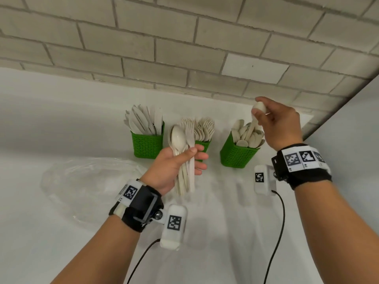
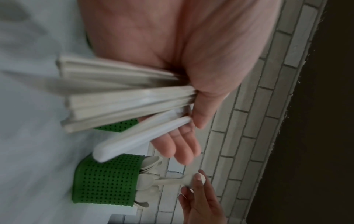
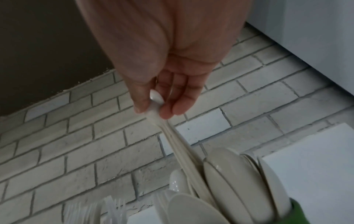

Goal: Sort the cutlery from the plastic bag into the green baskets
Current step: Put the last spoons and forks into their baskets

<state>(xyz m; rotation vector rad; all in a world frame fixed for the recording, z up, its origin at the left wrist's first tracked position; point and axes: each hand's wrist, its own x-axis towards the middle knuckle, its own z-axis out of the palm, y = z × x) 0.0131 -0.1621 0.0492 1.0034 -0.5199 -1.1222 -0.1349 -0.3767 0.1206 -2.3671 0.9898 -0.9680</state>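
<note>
Three green baskets mid-frame; one clear bag lower left; left hand gripping cutlery bunch; right hand pinching one spoon above rightmost basket

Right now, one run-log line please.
left hand: grips mixed cutlery bundle | right hand: pinches spoon, lowering handle-first into right basket | plastic bag: on table

The right hand pinches a spoon above the spoon-filled basket.

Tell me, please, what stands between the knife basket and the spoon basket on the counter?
In the head view, a third green basket of forks stands between the knife basket and spoon basket, partly hidden by the left hand.
</note>
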